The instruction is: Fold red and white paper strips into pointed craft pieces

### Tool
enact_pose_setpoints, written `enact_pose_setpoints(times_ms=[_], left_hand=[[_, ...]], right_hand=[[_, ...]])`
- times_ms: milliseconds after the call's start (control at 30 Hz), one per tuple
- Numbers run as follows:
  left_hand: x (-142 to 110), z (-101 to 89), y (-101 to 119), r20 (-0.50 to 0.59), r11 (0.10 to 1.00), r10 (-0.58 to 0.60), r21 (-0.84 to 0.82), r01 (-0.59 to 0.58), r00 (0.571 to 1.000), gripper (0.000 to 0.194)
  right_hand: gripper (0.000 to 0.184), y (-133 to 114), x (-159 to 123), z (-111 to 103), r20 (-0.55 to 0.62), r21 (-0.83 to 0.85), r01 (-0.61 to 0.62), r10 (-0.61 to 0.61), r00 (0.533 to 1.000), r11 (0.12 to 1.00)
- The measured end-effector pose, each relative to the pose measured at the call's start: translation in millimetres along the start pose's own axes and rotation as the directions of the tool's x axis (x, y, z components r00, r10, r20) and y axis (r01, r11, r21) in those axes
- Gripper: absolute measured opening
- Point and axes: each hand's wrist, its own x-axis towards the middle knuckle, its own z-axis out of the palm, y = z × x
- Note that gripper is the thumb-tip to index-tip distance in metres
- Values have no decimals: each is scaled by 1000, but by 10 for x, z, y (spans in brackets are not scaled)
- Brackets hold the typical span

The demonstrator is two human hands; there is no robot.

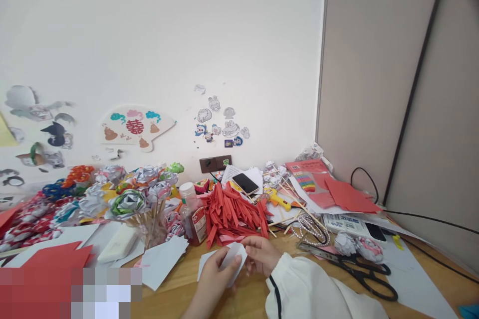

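Note:
A small folded piece of white paper (234,256) is held up just above the table's front. My left hand (219,270) grips it from the left, with the thumb pressed on its face. At the paper's right edge are the bent fingers of my right hand (261,254), closed on it; the fingertips are partly hidden. Another white sheet (202,264) lies on the wooden table beside my left hand. Right behind both hands is a heap of folded red paper strips (232,212).
Black-handled scissors (368,271) lie to the right, near crumpled paper balls (345,243). A bottle (192,217), a phone (245,183) and a yellow glue gun (279,199) stand or lie farther back. Paper flowers (129,203) crowd the left, by red sheets (52,255).

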Motion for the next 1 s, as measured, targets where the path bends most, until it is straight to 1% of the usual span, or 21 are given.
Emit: enact_pose_setpoints(times_ms=[67,133,233,300,400,500,600,733,833,933,1000], left_hand=[[-5,4,7,-31,1000,13,28,-13,999,32],[-13,8,8,-37,1000,11,29,-10,999,32],[-31,12,4,1,1000,-20,0,20,1000,32],[-42,15,1,43,999,-46,-27,47,998,32],[-45,25,-8,88,996,-68,-49,72,994,33],[-34,38,-23,108,994,-90,-52,96,990,33],[-21,45,-42,101,992,-108,-61,114,989,34],[-5,38,-69,83,987,-130,-88,137,988,34],[3,29,-84,70,990,-119,-73,124,990,35],[-5,23,-74,55,994,-97,-42,99,994,33],[-19,21,-48,58,995,-91,-37,94,994,32]], right_hand=[[43,-21,-11,19,-29,-64,-13,11,1000,998],[42,-54,-26,45,-56,-154,-15,6,998,988],[40,-89,-43,71,-82,-315,35,-64,995,949],[38,-98,-51,78,-105,-393,69,-119,987,917],[35,-109,-65,91,-147,-465,81,-168,975,881],[36,-127,-78,112,-188,-527,67,-193,963,847],[36,-133,-82,123,-202,-542,62,-202,958,838],[37,-119,-68,96,-135,-465,81,-162,978,881],[39,-115,-57,70,-104,-416,59,-112,988,907],[39,-126,-58,63,-114,-422,25,-80,990,906],[37,-134,-64,65,-133,-451,11,-80,988,892]])
